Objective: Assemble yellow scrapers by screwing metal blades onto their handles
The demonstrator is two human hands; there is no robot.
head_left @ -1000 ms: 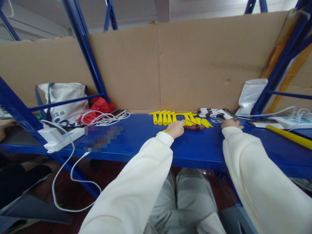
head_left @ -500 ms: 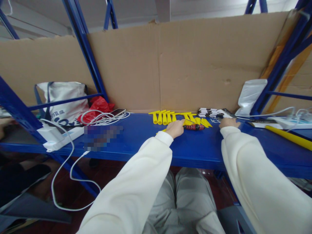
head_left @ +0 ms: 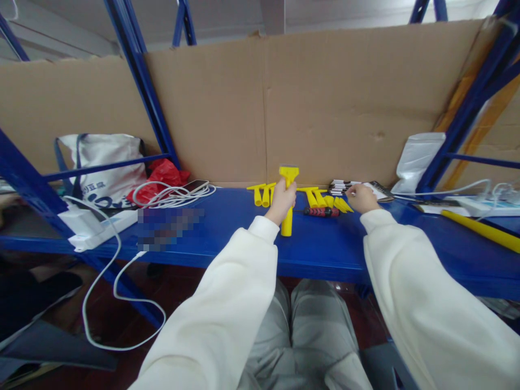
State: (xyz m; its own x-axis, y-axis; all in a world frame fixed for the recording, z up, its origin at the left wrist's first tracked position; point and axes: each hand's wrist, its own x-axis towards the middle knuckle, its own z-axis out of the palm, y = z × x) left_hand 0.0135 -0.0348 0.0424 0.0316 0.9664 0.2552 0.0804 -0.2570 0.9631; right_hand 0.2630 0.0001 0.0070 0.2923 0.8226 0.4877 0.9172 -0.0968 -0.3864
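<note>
My left hand (head_left: pixel 281 203) is closed round the handle of a yellow scraper (head_left: pixel 286 223), held upright with its wide head on top. My right hand (head_left: pixel 363 198) is closed over the right part of the blue shelf, near some small black-and-white packs (head_left: pixel 339 187); what its fingers hold, if anything, is too small to tell. Between the hands lie more yellow pieces (head_left: pixel 319 200) and a red and black screwdriver (head_left: pixel 320 212). Yellow scrapers (head_left: pixel 258 196) stand in a row just left of my left hand, partly hidden by it.
On the left are a white cloth bag (head_left: pixel 108 168), a red plastic bag (head_left: pixel 166 177), coiled white cable (head_left: pixel 162 196) and a power strip (head_left: pixel 103 230). A long yellow object (head_left: pixel 483 230) and a white pouch (head_left: pixel 420 160) are on the right. Cardboard (head_left: pixel 325 108) stands behind.
My left hand has moved slightly left and up, and the scraper in it is now upright. My right hand has shifted left, with its fingers drawn together.
</note>
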